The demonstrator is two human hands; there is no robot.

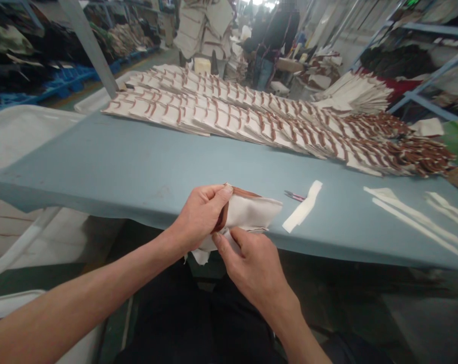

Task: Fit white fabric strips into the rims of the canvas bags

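At the near edge of the blue table [138, 172], my left hand [198, 215] grips a white cloth piece with brown trim [252, 210], thumb on top and fingers wrapped under it. My right hand [252, 265] pinches the lower edge of the same piece from below. The piece hangs half over the table's front edge. Small snips with a pink handle [294, 195] lie just right of it, beside a white fabric strip [303, 207].
Long overlapping rows of white pieces with brown trim [274, 121] cover the far half of the table. More white strips [414, 217] lie at the right. White bins [20, 136] stand at the left. A person in dark clothes [274, 35] stands at the back, among shelves.
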